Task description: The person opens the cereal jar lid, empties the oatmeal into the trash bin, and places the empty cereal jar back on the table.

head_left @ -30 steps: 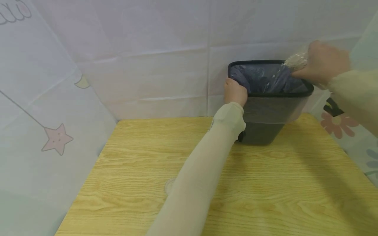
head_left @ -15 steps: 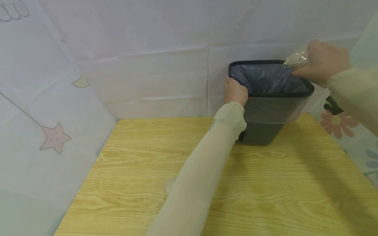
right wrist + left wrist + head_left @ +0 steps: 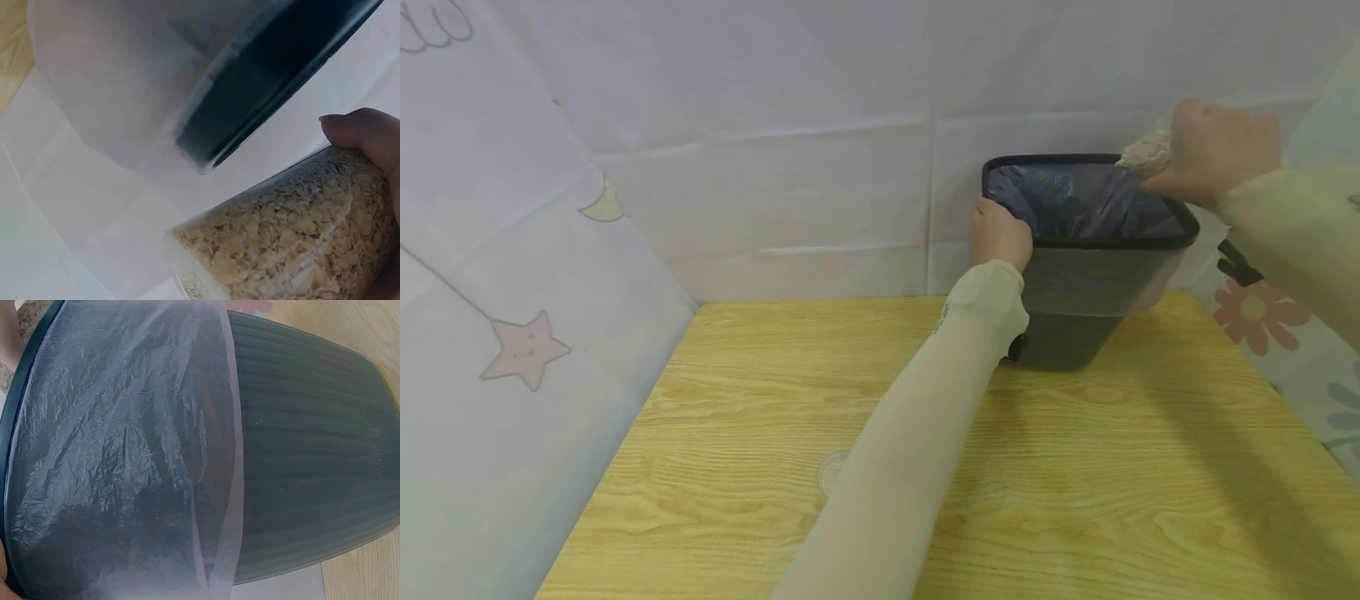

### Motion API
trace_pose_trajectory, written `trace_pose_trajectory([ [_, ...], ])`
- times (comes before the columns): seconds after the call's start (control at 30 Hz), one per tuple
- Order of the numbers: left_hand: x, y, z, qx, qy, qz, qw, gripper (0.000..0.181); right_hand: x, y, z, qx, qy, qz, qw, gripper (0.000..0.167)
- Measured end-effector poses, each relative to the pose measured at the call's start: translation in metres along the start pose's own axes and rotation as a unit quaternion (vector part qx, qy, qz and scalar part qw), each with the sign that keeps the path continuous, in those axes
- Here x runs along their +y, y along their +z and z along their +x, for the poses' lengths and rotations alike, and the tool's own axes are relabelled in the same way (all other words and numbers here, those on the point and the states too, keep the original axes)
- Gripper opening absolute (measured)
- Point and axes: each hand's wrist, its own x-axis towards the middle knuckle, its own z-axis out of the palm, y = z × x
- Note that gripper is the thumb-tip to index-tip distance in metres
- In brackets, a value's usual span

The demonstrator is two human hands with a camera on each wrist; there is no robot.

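My left hand (image 3: 1002,236) grips the left rim of a dark plastic trash bin (image 3: 1067,337) on the table. A thin translucent trash bag (image 3: 125,419) lines the bin and folds down over its outside. Above the bin's right rim, my right hand (image 3: 1221,154) holds a clear cylindrical container of flakes (image 3: 294,231) that look like oats. The container lies tilted, its far end toward the bin's opening. In the right wrist view the thumb and palm wrap its right end. My left fingers are mostly out of the left wrist view.
The wood-grain table (image 3: 760,400) carries the bin at its back right. A pale cloth wall (image 3: 812,183) stands right behind it. A small round clear disc (image 3: 831,472) lies partly under my left forearm. A black object (image 3: 1238,262) shows at right, below my right sleeve.
My right hand and the container have shifted slightly left. Pale streaks seen in the bin's mouth a second ago no longer show. My left hand keeps its grip on the rim.
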Motion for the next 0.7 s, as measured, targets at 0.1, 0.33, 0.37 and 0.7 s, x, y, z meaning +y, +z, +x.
trace_pose_trajectory([
  [0.1, 0.0, 0.001, 0.0, 0.001, 0.0, -0.001, 1.0, 0.061, -0.003, -0.002, 0.002, -0.009, 0.001, -0.002, 1.0, 0.052],
  [0.33, 0.0, 0.002, 0.0, 0.0, -0.006, 0.004, 1.0, 0.061, -0.012, -0.004, 0.002, -0.013, 0.001, -0.013, 0.9998, 0.054],
  [0.37, 0.0, 0.002, -0.001, 0.0, -0.006, 0.004, 1.0, 0.061, -0.012, -0.003, 0.003, -0.015, 0.001, -0.015, 0.9998, 0.056],
  [0.7, -0.001, 0.001, -0.001, 0.0, -0.008, 0.01, 0.9999, 0.062, -0.012, 0.002, 0.007, -0.017, 0.0, -0.017, 0.9997, 0.058],
])
